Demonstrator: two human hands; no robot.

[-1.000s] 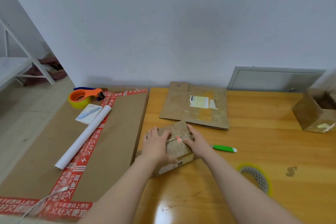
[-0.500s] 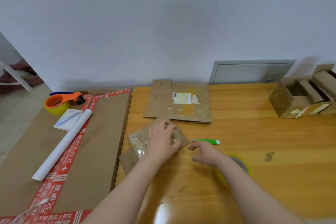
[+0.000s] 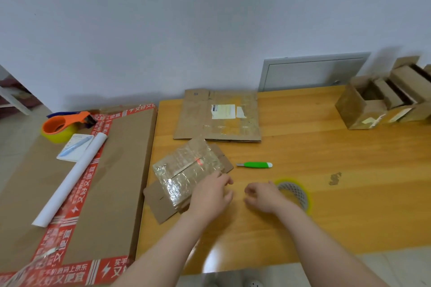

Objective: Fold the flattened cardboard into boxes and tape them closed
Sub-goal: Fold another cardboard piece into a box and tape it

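Two flattened cardboard pieces lie on the table. The small taped cardboard is near the front-left edge and the larger cardboard lies behind it by the wall. Left hand rests flat-fingered on the small piece's right corner. Right hand is loosely curled, holding nothing, beside one yellow tape roll. One green knife lies apart. One orange tape dispenser sits far left. Open boxes are far right, count unclear.

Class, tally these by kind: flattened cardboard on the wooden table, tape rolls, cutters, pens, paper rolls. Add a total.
Flattened cardboard: 2 (small taped piece, larger labelled piece)
Tape rolls: 2 (orange dispenser, yellow roll)
Cutters: 1 (green cutter)
Pens: 1 (blue pen)
Paper rolls: 1 (white paper roll)
Total: 7
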